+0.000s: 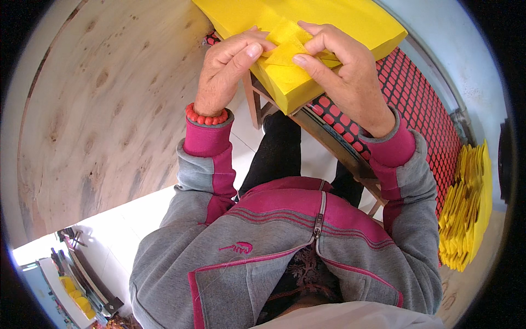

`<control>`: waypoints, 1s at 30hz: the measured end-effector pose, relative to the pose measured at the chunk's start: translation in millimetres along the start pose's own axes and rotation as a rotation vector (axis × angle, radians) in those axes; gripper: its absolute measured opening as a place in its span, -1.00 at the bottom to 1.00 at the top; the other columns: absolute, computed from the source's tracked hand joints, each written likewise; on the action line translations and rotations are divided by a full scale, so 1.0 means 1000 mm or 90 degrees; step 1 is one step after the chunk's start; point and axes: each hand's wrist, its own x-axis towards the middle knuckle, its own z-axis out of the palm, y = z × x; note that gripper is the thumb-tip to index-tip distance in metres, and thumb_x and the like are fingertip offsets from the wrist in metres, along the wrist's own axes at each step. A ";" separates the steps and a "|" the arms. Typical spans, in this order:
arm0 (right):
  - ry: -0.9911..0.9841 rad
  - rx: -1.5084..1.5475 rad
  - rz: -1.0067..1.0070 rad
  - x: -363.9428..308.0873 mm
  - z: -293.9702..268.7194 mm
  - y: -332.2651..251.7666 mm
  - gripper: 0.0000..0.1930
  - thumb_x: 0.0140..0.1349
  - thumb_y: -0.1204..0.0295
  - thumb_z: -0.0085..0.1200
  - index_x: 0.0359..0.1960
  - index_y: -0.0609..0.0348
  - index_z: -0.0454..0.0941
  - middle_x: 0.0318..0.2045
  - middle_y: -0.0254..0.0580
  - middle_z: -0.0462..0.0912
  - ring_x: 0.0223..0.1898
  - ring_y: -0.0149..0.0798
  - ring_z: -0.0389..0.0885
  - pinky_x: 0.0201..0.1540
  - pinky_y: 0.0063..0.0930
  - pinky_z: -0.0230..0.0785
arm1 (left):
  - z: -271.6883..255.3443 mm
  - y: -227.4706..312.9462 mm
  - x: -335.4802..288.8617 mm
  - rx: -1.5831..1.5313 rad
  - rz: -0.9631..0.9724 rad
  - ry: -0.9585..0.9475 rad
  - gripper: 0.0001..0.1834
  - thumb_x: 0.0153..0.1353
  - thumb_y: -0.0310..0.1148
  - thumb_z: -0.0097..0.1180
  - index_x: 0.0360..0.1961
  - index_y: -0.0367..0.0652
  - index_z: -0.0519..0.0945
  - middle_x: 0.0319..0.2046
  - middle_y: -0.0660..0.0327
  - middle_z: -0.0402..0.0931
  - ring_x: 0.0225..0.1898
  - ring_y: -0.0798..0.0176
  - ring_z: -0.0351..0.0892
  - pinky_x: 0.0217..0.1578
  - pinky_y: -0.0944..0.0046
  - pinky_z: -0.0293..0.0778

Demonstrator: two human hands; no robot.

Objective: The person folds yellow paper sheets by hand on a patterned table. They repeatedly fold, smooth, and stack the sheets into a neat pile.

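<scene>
A bright yellow box-shaped piece [350, 24], of paper or thin cloth, lies in front of me with its near corner toward my body. On top of it a yellow flap [287, 46] stands up in crossed folds. My right hand [345, 68] pinches this flap between thumb and fingers. From the other side, my left hand [227, 68] grips the flap's left edge, thumb bent over. Some of its fingertips are hidden behind the yellow folds. A red bead bracelet [206, 117] circles my left wrist.
Beneath the yellow piece is a bench covered in red-and-black patterned cloth [416, 104]. A stack of folded yellow pieces [466, 214] stands at the right. A large wooden board [109, 109] fills the left side. More yellow things [76, 296] sit at the lower left.
</scene>
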 end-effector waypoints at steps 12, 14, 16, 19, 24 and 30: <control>0.083 0.036 0.047 -0.001 0.004 -0.008 -0.86 0.25 0.48 0.26 -0.30 0.23 0.53 -0.03 0.02 0.67 0.07 -0.11 0.65 0.07 -0.36 0.44 | 0.005 0.001 0.001 -0.008 -0.008 0.024 -0.87 0.34 -0.42 0.22 -0.20 -0.28 0.66 -0.28 0.30 0.63 -0.15 0.43 0.54 -0.03 0.38 0.43; 0.119 0.008 0.002 0.000 0.003 -0.007 -0.86 0.24 0.49 0.27 -0.30 0.23 0.54 0.03 0.05 0.66 0.03 -0.12 0.66 0.06 -0.36 0.45 | 0.007 0.001 0.001 -0.024 -0.024 0.037 -0.87 0.35 -0.42 0.21 -0.19 -0.26 0.66 -0.29 0.32 0.63 -0.18 0.45 0.54 -0.07 0.40 0.44; 0.138 0.016 -0.049 0.003 0.001 -0.006 -0.77 0.13 0.50 0.36 -0.31 0.26 0.51 -0.04 0.10 0.64 -0.03 -0.11 0.68 0.02 -0.36 0.51 | 0.008 0.001 0.001 -0.052 -0.033 0.051 -0.89 0.35 -0.43 0.22 -0.19 -0.25 0.65 -0.29 0.34 0.63 -0.21 0.48 0.54 -0.12 0.44 0.44; 0.132 0.026 -0.086 0.006 -0.001 -0.006 -0.69 0.02 0.52 0.43 -0.32 0.27 0.48 0.00 0.22 0.59 0.00 0.01 0.67 0.04 -0.31 0.54 | 0.011 0.002 0.001 -0.089 -0.036 0.065 -0.90 0.35 -0.46 0.21 -0.18 -0.26 0.63 -0.28 0.32 0.64 -0.21 0.49 0.57 -0.14 0.47 0.46; 0.090 -0.033 -0.092 0.005 -0.007 -0.009 -0.66 -0.02 0.52 0.46 -0.34 0.26 0.47 0.10 0.29 0.56 0.03 0.07 0.66 0.08 -0.26 0.53 | 0.014 0.004 0.002 -0.138 -0.054 0.088 -0.90 0.36 -0.50 0.19 -0.15 -0.28 0.57 -0.25 0.26 0.66 -0.19 0.48 0.61 -0.12 0.46 0.50; 0.069 -0.092 -0.149 0.007 -0.013 -0.010 -0.67 -0.02 0.50 0.46 -0.32 0.25 0.50 0.14 0.25 0.55 0.02 0.05 0.66 0.03 -0.27 0.53 | 0.016 0.003 0.003 -0.153 -0.049 0.100 -0.88 0.34 -0.53 0.21 -0.14 -0.26 0.55 -0.25 0.25 0.67 -0.19 0.47 0.62 -0.13 0.47 0.51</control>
